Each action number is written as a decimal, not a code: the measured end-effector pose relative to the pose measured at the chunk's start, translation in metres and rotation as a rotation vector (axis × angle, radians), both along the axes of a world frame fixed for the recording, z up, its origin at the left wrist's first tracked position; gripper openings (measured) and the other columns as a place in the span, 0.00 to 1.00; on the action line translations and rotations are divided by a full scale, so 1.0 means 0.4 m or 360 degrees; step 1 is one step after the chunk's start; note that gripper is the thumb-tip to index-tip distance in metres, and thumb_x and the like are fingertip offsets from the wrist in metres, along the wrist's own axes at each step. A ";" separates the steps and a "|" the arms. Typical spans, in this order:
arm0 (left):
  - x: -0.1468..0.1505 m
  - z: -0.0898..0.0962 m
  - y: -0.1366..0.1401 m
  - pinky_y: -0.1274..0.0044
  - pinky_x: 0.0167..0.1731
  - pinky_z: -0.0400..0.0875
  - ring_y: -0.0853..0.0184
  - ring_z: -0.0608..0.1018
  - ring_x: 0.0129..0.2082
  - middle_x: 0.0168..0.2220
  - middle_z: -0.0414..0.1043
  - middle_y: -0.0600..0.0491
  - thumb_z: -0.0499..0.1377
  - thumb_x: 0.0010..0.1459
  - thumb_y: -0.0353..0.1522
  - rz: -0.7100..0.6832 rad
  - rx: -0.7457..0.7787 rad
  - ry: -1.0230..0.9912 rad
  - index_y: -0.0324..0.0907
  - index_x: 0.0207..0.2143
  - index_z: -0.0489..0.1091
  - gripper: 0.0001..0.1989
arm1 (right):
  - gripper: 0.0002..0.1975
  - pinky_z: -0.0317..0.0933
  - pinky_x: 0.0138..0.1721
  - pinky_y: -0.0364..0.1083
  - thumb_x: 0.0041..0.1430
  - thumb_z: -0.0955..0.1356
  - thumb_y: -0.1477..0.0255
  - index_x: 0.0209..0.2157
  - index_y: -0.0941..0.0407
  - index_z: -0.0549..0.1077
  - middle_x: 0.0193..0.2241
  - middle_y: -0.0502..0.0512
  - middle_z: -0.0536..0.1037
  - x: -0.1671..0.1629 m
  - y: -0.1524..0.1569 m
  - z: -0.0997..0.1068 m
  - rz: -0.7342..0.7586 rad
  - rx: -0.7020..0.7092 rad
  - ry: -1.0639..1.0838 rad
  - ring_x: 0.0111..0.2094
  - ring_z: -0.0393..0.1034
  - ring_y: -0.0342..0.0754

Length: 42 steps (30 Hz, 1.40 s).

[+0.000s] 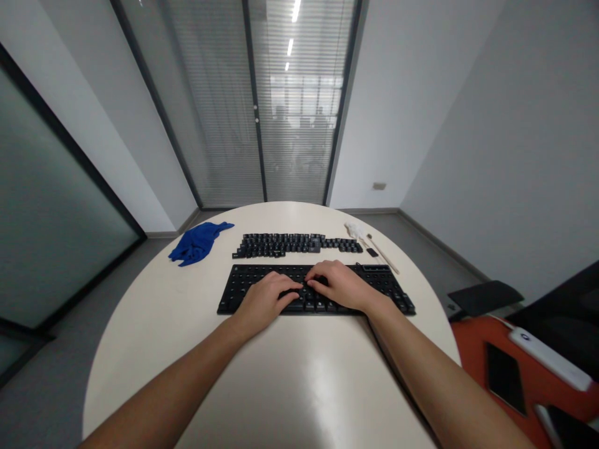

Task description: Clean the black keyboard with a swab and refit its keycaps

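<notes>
A black keyboard [243, 282] lies in front of me on the round white table. Many of its key positions look bare, while keycaps show along its lower edge and right end. My left hand [267, 298] rests over its middle, index finger and thumb stretched forward and apart. Facing it, my right hand [339, 284] reaches in with thumb and index finger close together at the keys; anything between them is too small to make out. Just beyond the keyboard, loose black keycaps [276, 243] are laid out in rows.
A crumpled blue cloth [199, 242] lies at the table's left. At the right are a white wad [354, 231], a thin stick [386, 254] and a small black piece [372, 252]. A cable [390, 362] runs under my right forearm. An orange chair [472, 343] holds a phone [505, 377] and power strip [550, 357].
</notes>
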<state>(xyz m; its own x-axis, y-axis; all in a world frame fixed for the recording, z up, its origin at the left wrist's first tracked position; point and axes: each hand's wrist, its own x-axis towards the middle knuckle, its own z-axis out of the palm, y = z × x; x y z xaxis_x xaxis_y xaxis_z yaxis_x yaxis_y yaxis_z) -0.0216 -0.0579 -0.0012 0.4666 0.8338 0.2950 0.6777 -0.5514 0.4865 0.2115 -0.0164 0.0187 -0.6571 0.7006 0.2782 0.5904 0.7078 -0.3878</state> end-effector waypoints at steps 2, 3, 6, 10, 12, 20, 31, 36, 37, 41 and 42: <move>0.000 0.000 -0.001 0.70 0.50 0.71 0.62 0.75 0.48 0.46 0.80 0.55 0.60 0.67 0.33 -0.0004 0.0000 -0.0010 0.48 0.48 0.78 0.10 | 0.07 0.64 0.44 0.48 0.65 0.68 0.72 0.40 0.54 0.80 0.37 0.54 0.83 0.001 -0.001 0.001 -0.0005 -0.0007 -0.0006 0.40 0.75 0.51; -0.001 0.000 -0.001 0.70 0.50 0.71 0.62 0.75 0.48 0.47 0.80 0.55 0.60 0.67 0.33 -0.0012 -0.0002 -0.0020 0.48 0.49 0.78 0.10 | 0.07 0.64 0.44 0.48 0.65 0.68 0.72 0.40 0.54 0.80 0.37 0.54 0.83 0.001 -0.001 0.002 -0.0008 -0.0012 -0.0009 0.40 0.75 0.51; -0.002 0.001 -0.003 0.70 0.51 0.71 0.62 0.75 0.49 0.48 0.79 0.55 0.60 0.67 0.34 -0.0053 -0.0011 -0.0058 0.51 0.53 0.75 0.13 | 0.07 0.64 0.44 0.48 0.65 0.68 0.72 0.40 0.54 0.80 0.36 0.54 0.83 0.002 -0.002 0.002 -0.0011 -0.0024 -0.0013 0.40 0.75 0.51; 0.000 0.003 -0.005 0.71 0.51 0.70 0.63 0.75 0.49 0.47 0.79 0.56 0.60 0.67 0.34 -0.0089 0.0007 -0.0045 0.50 0.49 0.77 0.10 | 0.08 0.64 0.44 0.48 0.65 0.68 0.72 0.41 0.55 0.80 0.37 0.55 0.83 0.004 0.000 -0.001 0.0000 -0.0029 -0.0003 0.40 0.75 0.51; 0.001 0.003 -0.005 0.72 0.50 0.70 0.63 0.75 0.48 0.46 0.80 0.56 0.60 0.67 0.34 -0.0089 0.0024 -0.0008 0.50 0.47 0.78 0.09 | 0.08 0.64 0.45 0.48 0.65 0.68 0.72 0.41 0.55 0.80 0.37 0.55 0.83 0.005 0.001 -0.003 0.0002 -0.0029 0.0003 0.40 0.75 0.51; 0.004 -0.002 -0.006 0.72 0.48 0.72 0.62 0.75 0.47 0.45 0.79 0.54 0.60 0.67 0.34 -0.0088 0.0060 0.0097 0.50 0.48 0.79 0.10 | 0.08 0.64 0.45 0.48 0.65 0.69 0.72 0.42 0.55 0.80 0.39 0.55 0.83 0.008 -0.001 -0.007 -0.0018 -0.0066 0.0022 0.41 0.75 0.51; 0.027 0.012 -0.021 0.72 0.45 0.74 0.62 0.75 0.46 0.46 0.77 0.52 0.57 0.69 0.32 -0.0116 0.0144 0.0246 0.49 0.48 0.78 0.11 | 0.07 0.64 0.45 0.48 0.65 0.69 0.72 0.42 0.55 0.80 0.39 0.55 0.83 0.009 -0.003 -0.006 -0.0012 -0.0074 0.0021 0.41 0.75 0.51; 0.032 0.008 -0.019 0.72 0.45 0.73 0.62 0.77 0.46 0.43 0.78 0.53 0.62 0.64 0.31 0.0059 0.0031 0.0091 0.46 0.47 0.76 0.09 | 0.08 0.63 0.45 0.48 0.65 0.68 0.72 0.42 0.54 0.80 0.39 0.55 0.82 0.008 -0.004 -0.004 -0.0014 -0.0066 0.0001 0.41 0.74 0.51; 0.032 0.007 -0.019 0.72 0.44 0.74 0.62 0.78 0.45 0.42 0.78 0.53 0.64 0.63 0.31 0.0102 -0.0003 0.0058 0.46 0.47 0.76 0.10 | 0.08 0.63 0.45 0.49 0.66 0.68 0.71 0.42 0.54 0.79 0.38 0.55 0.82 0.007 -0.006 -0.003 -0.0014 -0.0065 0.0002 0.41 0.74 0.51; 0.026 0.004 -0.017 0.73 0.44 0.73 0.63 0.79 0.43 0.41 0.78 0.54 0.66 0.61 0.31 0.0155 -0.0068 -0.0038 0.47 0.46 0.75 0.11 | 0.09 0.64 0.49 0.50 0.67 0.67 0.67 0.43 0.55 0.78 0.41 0.59 0.79 -0.005 -0.016 -0.001 0.0010 -0.0049 0.0042 0.45 0.72 0.52; 0.025 0.004 -0.017 0.73 0.44 0.73 0.63 0.79 0.43 0.41 0.78 0.54 0.66 0.61 0.32 0.0154 -0.0072 -0.0046 0.47 0.45 0.75 0.10 | 0.10 0.63 0.51 0.51 0.67 0.68 0.66 0.44 0.55 0.78 0.43 0.60 0.78 -0.008 -0.018 -0.002 0.0004 -0.0044 0.0040 0.47 0.71 0.53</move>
